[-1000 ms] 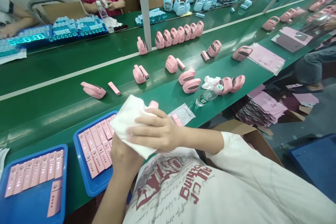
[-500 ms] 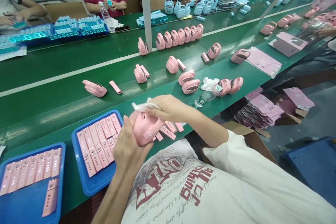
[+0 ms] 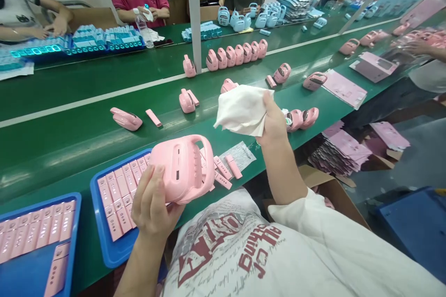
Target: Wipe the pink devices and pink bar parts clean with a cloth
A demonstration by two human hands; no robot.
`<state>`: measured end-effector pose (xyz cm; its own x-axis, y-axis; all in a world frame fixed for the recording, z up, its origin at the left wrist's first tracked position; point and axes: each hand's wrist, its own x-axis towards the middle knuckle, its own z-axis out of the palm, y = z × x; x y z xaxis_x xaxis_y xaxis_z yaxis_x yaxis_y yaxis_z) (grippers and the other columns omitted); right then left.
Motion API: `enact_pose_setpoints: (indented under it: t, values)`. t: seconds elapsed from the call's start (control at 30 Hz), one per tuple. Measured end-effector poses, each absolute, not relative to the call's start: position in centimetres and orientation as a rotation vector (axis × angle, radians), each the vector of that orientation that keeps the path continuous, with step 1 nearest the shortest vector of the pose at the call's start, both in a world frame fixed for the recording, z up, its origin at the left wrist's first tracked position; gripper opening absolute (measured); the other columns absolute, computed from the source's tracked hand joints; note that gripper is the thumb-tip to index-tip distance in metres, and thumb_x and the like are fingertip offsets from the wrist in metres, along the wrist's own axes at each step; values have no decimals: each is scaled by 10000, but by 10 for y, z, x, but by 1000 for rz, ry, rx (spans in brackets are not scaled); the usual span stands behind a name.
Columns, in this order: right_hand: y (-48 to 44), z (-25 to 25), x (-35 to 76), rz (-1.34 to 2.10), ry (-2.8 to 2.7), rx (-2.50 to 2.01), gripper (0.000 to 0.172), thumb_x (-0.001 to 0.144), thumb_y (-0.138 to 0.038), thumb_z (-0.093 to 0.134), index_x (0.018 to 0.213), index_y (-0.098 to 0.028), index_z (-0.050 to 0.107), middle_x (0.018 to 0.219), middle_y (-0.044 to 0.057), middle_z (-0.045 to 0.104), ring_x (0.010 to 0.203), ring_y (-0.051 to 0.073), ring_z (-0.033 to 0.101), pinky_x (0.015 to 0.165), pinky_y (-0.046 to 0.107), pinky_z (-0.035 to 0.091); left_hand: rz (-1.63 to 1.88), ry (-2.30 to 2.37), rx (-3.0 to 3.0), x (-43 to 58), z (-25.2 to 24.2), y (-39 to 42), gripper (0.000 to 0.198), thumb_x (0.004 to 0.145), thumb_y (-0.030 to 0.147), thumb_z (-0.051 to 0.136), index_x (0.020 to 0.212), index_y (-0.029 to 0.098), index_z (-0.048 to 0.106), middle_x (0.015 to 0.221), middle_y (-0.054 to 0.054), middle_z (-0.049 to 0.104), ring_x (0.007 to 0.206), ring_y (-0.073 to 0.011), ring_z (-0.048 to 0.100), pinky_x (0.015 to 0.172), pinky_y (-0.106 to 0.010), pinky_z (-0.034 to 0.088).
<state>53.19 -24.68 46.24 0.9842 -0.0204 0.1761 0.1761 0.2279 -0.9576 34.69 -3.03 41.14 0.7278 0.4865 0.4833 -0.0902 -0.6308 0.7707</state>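
Observation:
My left hand (image 3: 152, 202) grips a pink handled device (image 3: 183, 167), held up above the near edge of the green belt (image 3: 69, 144). My right hand (image 3: 273, 123) is raised over the belt and clutches a white cloth (image 3: 242, 109), well apart from the device. Just under the device sits a blue tray (image 3: 114, 246) filled with several pink flat strips (image 3: 120, 199). A few loose pink strips (image 3: 226, 169) and a clear plastic bag (image 3: 240, 153) lie on the belt between my hands.
Several pink devices (image 3: 237, 54) stand along the belt, one (image 3: 126, 119) at the left with a strip beside it. A second blue tray (image 3: 38, 250) holds strips at the far left. Other people work across the belt behind blue devices (image 3: 244, 14). Pink sheets (image 3: 343, 155) are stacked lower right.
My right hand lifted the cloth off the pink device and moved up and right. My left hand raised and turned the device so its flat face and handle show.

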Motion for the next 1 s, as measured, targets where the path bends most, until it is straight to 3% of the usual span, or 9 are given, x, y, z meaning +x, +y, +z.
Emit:
enact_pose_setpoints:
  t: [0.17, 0.3, 0.37, 0.5, 0.6, 0.8, 0.9, 1.0]
  values:
    - [-222, 455, 494, -81, -386, -1469, 545, 880, -601, 354, 1121, -181, 604, 1083, 86, 665, 1140, 236, 577, 876, 386, 531, 662, 399, 1794, 356, 430, -54, 805, 497, 285, 822, 1218, 221, 471, 1241, -96, 524, 1143, -299, 519, 964, -435, 430]
    - [-192, 447, 456, -148, -1008, -1773, 583, 920, -573, 245, 1211, -193, 577, 1287, 73, 576, 1319, 215, 402, 1102, 421, 328, 413, 461, 1358, 369, 440, -68, 630, 620, 312, 752, 1186, 221, 489, 1107, -62, 599, 1017, -245, 596, 848, -360, 509]
    - [-186, 442, 452, -278, -1237, -1853, 576, 934, -543, 217, 1228, -192, 567, 1315, 67, 557, 1345, 193, 363, 1146, 404, 241, 369, 455, 1234, 373, 441, -68, 566, 660, 322, 720, 1177, 226, 513, 1103, -60, 616, 1037, -240, 593, 844, -334, 510]
    - [-189, 435, 466, -337, -1318, -1848, 547, 966, -442, 177, 1239, -152, 551, 1293, 98, 572, 1300, 144, 426, 1107, 345, 317, 315, 506, 1103, 375, 440, -66, 539, 676, 338, 699, 1181, 224, 549, 1133, -64, 636, 1094, -241, 574, 837, -293, 512]
    - [-193, 433, 469, -367, -1215, -1835, 560, 974, -404, 146, 1219, -114, 557, 1278, 122, 580, 1311, 147, 409, 1085, 357, 349, 238, 580, 972, 377, 440, -66, 488, 706, 370, 660, 1169, 246, 569, 1108, -42, 656, 1035, -221, 607, 737, -262, 543]
    - [-193, 418, 438, -605, -1510, -1782, 421, 961, -355, 285, 1257, -199, 540, 1268, 36, 599, 1345, 127, 354, 1177, 342, 119, 63, 589, 677, 387, 451, -67, 420, 779, 408, 558, 1129, 180, 608, 964, -60, 697, 728, -153, 659, 528, -188, 530]
    - [-192, 408, 437, -545, -1182, -1810, 512, 960, -435, 211, 1306, -192, 500, 1321, 72, 551, 1377, 177, 301, 1156, 407, 200, 36, 653, 565, 387, 455, -69, 406, 826, 430, 508, 1130, 177, 599, 956, -59, 701, 730, -175, 670, 553, -254, 566]
    - [-188, 404, 440, -253, -741, -1735, 626, 939, -536, 146, 1356, -175, 442, 1329, 107, 535, 1356, 214, 345, 1100, 418, 326, 17, 729, 494, 385, 458, -72, 399, 852, 432, 467, 1123, 166, 591, 933, -77, 704, 802, -229, 680, 637, -361, 587]
